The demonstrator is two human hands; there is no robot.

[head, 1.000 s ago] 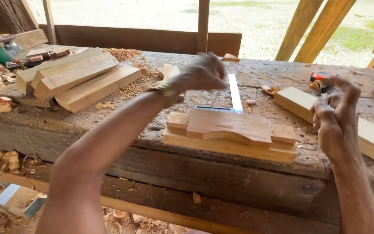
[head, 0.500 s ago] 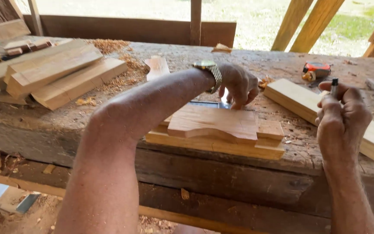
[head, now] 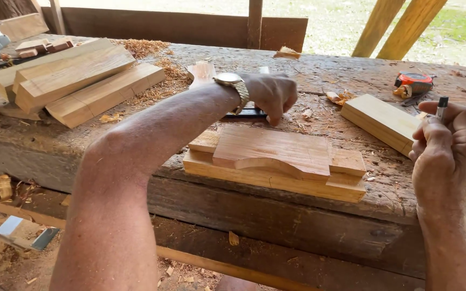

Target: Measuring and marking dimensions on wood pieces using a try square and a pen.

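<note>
- Both hands work over the desk (head: 297, 202): my left hand (head: 269, 94) curls down on the dark square (head: 246, 112) just behind the shaped wood block (head: 273, 152), fingers closed on it, pinning it flat
- My right hand (head: 449, 148) pinches a pen (head: 441, 108) upright, off to the right, near a pale plank (head: 381, 121)
- The block lies on a wider board (head: 276, 180) at the desk's near edge, within easy reach

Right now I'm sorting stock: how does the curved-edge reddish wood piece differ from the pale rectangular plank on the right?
The curved-edge reddish wood piece is darker, with a wavy front edge; the pale rectangular plank is lighter and straight-sided. The reddish piece lies stacked on pale blocks; the plank rests directly on the workbench. Both lie flat, untouched by either hand.
</note>
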